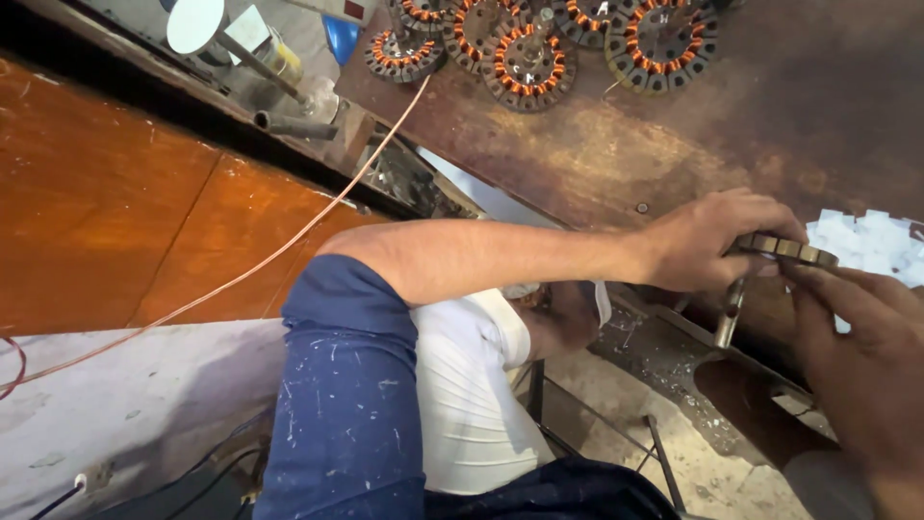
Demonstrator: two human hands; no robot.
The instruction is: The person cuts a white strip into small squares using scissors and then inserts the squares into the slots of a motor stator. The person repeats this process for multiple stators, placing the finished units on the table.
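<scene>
Now, left hand [707,241] fingers curled round stator ring [787,249], right hand [852,337] fingertips touching it

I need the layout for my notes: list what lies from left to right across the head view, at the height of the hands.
Orange-brown panel → thin copper wire → blue sleeve → left hand → ring-shaped metal stator core held at the hands → right hand, with white paper pieces behind it.
</scene>
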